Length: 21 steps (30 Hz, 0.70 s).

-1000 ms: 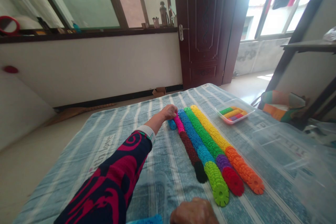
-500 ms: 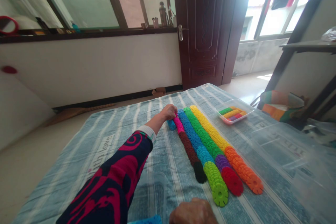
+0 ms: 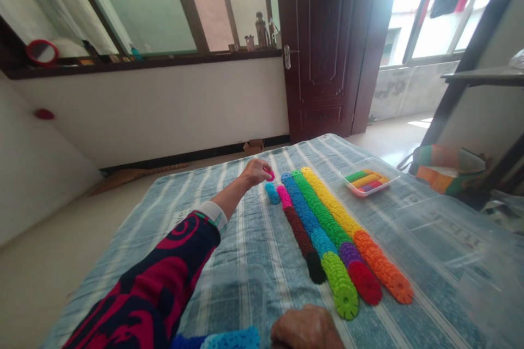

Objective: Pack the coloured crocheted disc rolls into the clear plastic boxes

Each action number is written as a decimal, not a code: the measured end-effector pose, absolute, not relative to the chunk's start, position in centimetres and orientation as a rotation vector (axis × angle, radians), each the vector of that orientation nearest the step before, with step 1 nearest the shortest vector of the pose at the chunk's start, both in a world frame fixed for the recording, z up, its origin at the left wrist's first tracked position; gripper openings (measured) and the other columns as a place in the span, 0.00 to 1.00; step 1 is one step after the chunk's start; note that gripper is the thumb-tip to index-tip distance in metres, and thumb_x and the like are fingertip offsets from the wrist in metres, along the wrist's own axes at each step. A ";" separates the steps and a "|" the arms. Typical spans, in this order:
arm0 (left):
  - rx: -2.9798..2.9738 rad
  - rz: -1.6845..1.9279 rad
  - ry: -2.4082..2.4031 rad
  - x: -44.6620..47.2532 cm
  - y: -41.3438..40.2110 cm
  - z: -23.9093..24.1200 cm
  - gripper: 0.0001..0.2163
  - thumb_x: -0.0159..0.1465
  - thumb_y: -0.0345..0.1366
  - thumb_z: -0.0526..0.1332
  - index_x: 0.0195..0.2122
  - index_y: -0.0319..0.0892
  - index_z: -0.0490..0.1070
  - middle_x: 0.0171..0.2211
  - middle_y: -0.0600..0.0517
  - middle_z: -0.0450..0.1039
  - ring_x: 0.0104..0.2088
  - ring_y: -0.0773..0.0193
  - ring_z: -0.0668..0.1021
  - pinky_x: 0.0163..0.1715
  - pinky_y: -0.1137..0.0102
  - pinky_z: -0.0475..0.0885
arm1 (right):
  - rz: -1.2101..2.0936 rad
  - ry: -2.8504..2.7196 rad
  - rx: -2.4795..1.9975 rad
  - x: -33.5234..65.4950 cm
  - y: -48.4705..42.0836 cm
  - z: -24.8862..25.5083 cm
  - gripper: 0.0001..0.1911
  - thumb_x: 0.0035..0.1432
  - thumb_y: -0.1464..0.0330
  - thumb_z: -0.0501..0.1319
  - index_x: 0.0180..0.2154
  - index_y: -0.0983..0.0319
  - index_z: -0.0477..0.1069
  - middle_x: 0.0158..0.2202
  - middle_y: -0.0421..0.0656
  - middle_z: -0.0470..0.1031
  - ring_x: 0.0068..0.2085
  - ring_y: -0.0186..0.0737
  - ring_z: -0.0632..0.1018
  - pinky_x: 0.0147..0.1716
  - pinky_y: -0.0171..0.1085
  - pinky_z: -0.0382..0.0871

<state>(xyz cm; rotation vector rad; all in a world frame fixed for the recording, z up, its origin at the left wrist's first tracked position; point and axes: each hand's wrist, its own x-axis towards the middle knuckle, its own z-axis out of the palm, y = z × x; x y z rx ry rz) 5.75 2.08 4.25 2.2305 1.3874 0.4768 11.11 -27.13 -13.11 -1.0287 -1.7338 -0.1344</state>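
Note:
My left hand (image 3: 257, 171) is closed on a pink notched disc (image 3: 270, 175), held a little beyond the far end of the pink discs (image 3: 283, 196). Those lie overlapped in a row with brown discs (image 3: 298, 233) and black discs (image 3: 315, 268). Just below that hand, a short blue stack (image 3: 272, 193) rests on the cloth. My right hand (image 3: 306, 328) is curled at the bottom edge, its fingertips hidden, so what it may hold cannot be seen. To the right run rows of blue (image 3: 303, 207), green (image 3: 321, 207) and yellow discs (image 3: 327, 199).
A clear tub with coloured stacks (image 3: 368, 181) stands at the right, near a large transparent lid (image 3: 438, 223). Another clear container (image 3: 245, 278) sits under my left forearm, beside a light-blue stack (image 3: 233, 338). Striped cloth (image 3: 172, 262) covers the surface.
My left hand has pulled away from the pink row's far end, moving slightly left with a pink disc in it. The view has shifted a little; my right hand stays low.

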 end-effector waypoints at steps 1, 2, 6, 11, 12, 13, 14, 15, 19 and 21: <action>2.189 0.488 1.368 5.0 1.0 4.9 0.05 0.51 0.24 0.66 0.29 0.37 0.76 0.24 0.53 0.76 0.28 0.64 0.78 0.30 0.71 0.73 | -0.101 -1.754 -1.005 11.3 -27.2 -12.8 0.09 0.54 0.70 0.56 0.22 0.58 0.60 0.15 0.34 0.66 0.17 0.31 0.66 0.20 0.35 0.48; 2.150 0.491 1.347 4.1 -0.2 5.5 0.05 0.51 0.25 0.66 0.29 0.37 0.76 0.24 0.53 0.76 0.27 0.65 0.78 0.29 0.71 0.73 | -0.048 -1.797 -0.981 11.6 -27.4 -12.4 0.08 0.53 0.71 0.56 0.23 0.58 0.61 0.16 0.34 0.67 0.18 0.31 0.67 0.21 0.35 0.48; 2.011 0.450 1.297 -0.2 -6.7 7.5 0.06 0.50 0.29 0.67 0.30 0.38 0.77 0.26 0.52 0.78 0.28 0.66 0.78 0.28 0.72 0.72 | 0.184 -1.916 -1.046 12.9 -28.6 -10.4 0.07 0.53 0.75 0.55 0.25 0.59 0.64 0.21 0.35 0.71 0.21 0.31 0.70 0.24 0.34 0.51; 1.844 0.392 1.246 -4.8 -15.7 7.2 0.08 0.48 0.32 0.67 0.31 0.38 0.77 0.26 0.53 0.78 0.28 0.65 0.77 0.29 0.72 0.70 | 0.334 -1.951 -1.124 13.7 -29.5 -9.2 0.07 0.57 0.74 0.55 0.27 0.60 0.68 0.23 0.38 0.73 0.24 0.33 0.72 0.25 0.34 0.53; 1.854 0.386 1.258 -5.4 -17.2 6.8 0.08 0.48 0.33 0.67 0.30 0.39 0.77 0.26 0.53 0.78 0.28 0.65 0.77 0.29 0.72 0.70 | 0.350 -1.960 -1.129 13.7 -29.6 -9.2 0.07 0.57 0.73 0.55 0.28 0.60 0.69 0.23 0.38 0.73 0.24 0.33 0.72 0.26 0.34 0.53; 1.873 0.365 1.289 -6.0 -18.5 6.4 0.08 0.49 0.34 0.66 0.31 0.39 0.77 0.25 0.54 0.77 0.28 0.65 0.77 0.28 0.73 0.69 | 0.364 -1.968 -1.133 13.7 -29.6 -9.2 0.07 0.58 0.73 0.55 0.28 0.60 0.69 0.23 0.38 0.73 0.24 0.34 0.72 0.26 0.34 0.53; 1.903 0.341 1.332 -6.4 -19.6 5.9 0.08 0.50 0.34 0.65 0.32 0.39 0.77 0.23 0.55 0.76 0.26 0.66 0.76 0.26 0.73 0.68 | 0.377 -1.974 -1.135 13.8 -29.6 -9.3 0.08 0.58 0.73 0.55 0.29 0.60 0.69 0.23 0.39 0.73 0.24 0.34 0.72 0.26 0.33 0.53; 1.942 0.308 1.376 -6.8 -20.5 5.4 0.07 0.51 0.33 0.65 0.32 0.39 0.77 0.23 0.55 0.75 0.25 0.66 0.75 0.26 0.74 0.67 | 0.388 -1.977 -1.135 13.8 -29.6 -9.3 0.08 0.58 0.73 0.55 0.28 0.60 0.70 0.23 0.39 0.73 0.24 0.34 0.72 0.26 0.33 0.54; 2.329 0.059 1.587 -7.2 -22.3 3.8 0.04 0.54 0.28 0.61 0.29 0.40 0.76 0.30 0.53 0.77 0.31 0.66 0.77 0.33 0.75 0.69 | 0.414 -1.961 -1.135 14.0 -29.5 -9.3 0.08 0.58 0.73 0.55 0.28 0.60 0.70 0.24 0.39 0.74 0.25 0.34 0.73 0.27 0.33 0.55; 2.479 -0.095 1.662 -7.1 -22.5 3.5 0.06 0.56 0.26 0.59 0.27 0.40 0.75 0.32 0.52 0.77 0.35 0.64 0.78 0.36 0.74 0.69 | 0.424 -1.952 -1.132 14.0 -29.4 -9.3 0.08 0.57 0.73 0.56 0.29 0.60 0.71 0.24 0.39 0.75 0.25 0.34 0.73 0.27 0.33 0.56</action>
